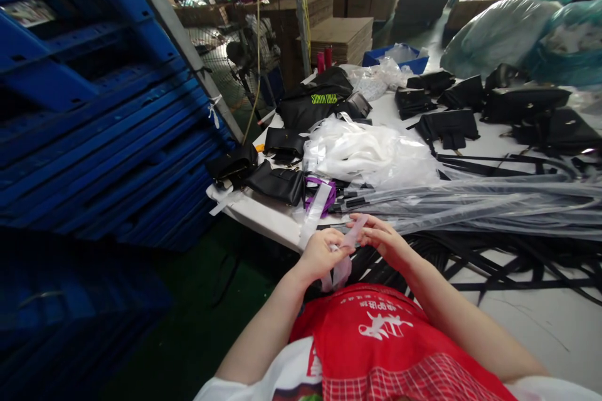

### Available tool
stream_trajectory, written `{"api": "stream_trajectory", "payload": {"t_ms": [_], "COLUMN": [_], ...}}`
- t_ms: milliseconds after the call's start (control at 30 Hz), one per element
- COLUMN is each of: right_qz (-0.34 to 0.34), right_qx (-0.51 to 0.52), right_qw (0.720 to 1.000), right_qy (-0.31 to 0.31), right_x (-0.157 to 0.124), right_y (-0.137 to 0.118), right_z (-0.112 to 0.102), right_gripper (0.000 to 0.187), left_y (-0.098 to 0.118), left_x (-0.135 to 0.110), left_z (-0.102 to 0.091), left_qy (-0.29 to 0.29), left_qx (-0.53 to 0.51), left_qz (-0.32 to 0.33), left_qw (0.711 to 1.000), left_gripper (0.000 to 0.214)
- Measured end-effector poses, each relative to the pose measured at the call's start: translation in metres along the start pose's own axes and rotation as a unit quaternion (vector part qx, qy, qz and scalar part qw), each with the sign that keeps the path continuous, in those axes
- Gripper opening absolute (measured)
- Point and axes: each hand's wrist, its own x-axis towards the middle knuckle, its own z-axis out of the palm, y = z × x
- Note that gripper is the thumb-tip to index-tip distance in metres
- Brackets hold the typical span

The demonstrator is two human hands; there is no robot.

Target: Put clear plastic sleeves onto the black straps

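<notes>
Close to the table edge, just above the red apron, my two hands are together on a thin, translucent whitish plastic strip (pixel 355 232). My left hand (pixel 318 255) is closed, pinching the strip's lower end between thumb and fingers. My right hand (pixel 386 242) has its fingers bent against the upper end, thumb side hidden. More crumpled translucent film (pixel 339 274) hangs below my left hand. Beyond the hands, a flat whitish strip (pixel 316 210) lies over the table edge beside a purple band (pixel 329 196). A pile of white plastic film (pixel 371 153) sits farther back.
Long black straps in clear plastic sleeves (pixel 493 203) run to the right, with loose black straps (pixel 470 257) nearer me. Several black bags (pixel 277 183) lie on the white table (pixel 263 216). Blue pallets (pixel 155 156) and a metal post (pixel 179 31) stand left. Cartons (pixel 338 34) are stacked behind.
</notes>
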Motion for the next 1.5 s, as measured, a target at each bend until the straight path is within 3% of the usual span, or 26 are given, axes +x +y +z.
{"api": "stream_trajectory", "payload": {"t_ms": [100, 200, 400, 500, 600, 700, 867, 967, 1067, 1233, 1500], "right_qz": [-0.003, -0.018, -0.077, -0.081, -0.071, -0.069, -0.066, -0.039, -0.029, -0.077, -0.105], "right_qx": [0.046, 0.034, -0.066, -0.097, -0.131, -0.154, -0.184, -0.169, -0.185, -0.19, -0.218], "right_qw": [0.999, 0.999, 0.993, 0.989, 0.985, 0.983, 0.979, 0.984, 0.98, 0.979, 0.97], "right_qy": [-0.023, 0.008, 0.062, 0.08, 0.082, 0.074, 0.052, -0.029, -0.067, -0.023, 0.008], "right_x": [0.001, 0.005, 0.008, 0.007, 0.006, 0.006, 0.003, 0.004, 0.002, -0.003, -0.001], "right_y": [0.001, 0.001, -0.005, -0.008, -0.007, -0.005, -0.003, -0.003, -0.008, -0.019, -0.011], "right_z": [0.003, 0.005, 0.003, 0.0, 0.001, 0.007, 0.003, -0.011, -0.018, -0.008, 0.002], "right_gripper": [0.048, 0.025, 0.035, 0.039, 0.041, 0.042, 0.042, 0.055, 0.038, 0.034, 0.032], "left_y": [-0.001, -0.003, -0.006, -0.004, 0.002, 0.01, 0.01, 0.006, 0.006, 0.01, 0.017], "left_x": [0.0, -0.001, 0.0, 0.0, 0.0, 0.0, 0.003, 0.004, 0.0, -0.004, 0.0], "left_z": [-0.002, -0.006, -0.028, -0.036, -0.029, -0.005, 0.026, 0.022, 0.011, 0.001, 0.005], "left_qy": [-0.023, -0.034, 0.062, 0.048, -0.018, -0.052, -0.063, -0.073, -0.099, -0.13, -0.046], "left_qx": [-0.055, -0.087, -0.076, -0.048, -0.024, 0.016, 0.092, 0.092, 0.06, 0.029, 0.006], "left_qz": [-0.012, -0.023, -0.04, -0.035, 0.004, 0.033, -0.041, -0.051, -0.042, -0.064, 0.027], "left_qw": [0.998, 0.995, 0.994, 0.997, 1.0, 0.998, 0.993, 0.992, 0.992, 0.989, 0.999], "left_gripper": [0.017, 0.019, 0.02, 0.022, 0.016, 0.009, 0.013, 0.019, 0.025, 0.025, 0.014]}}
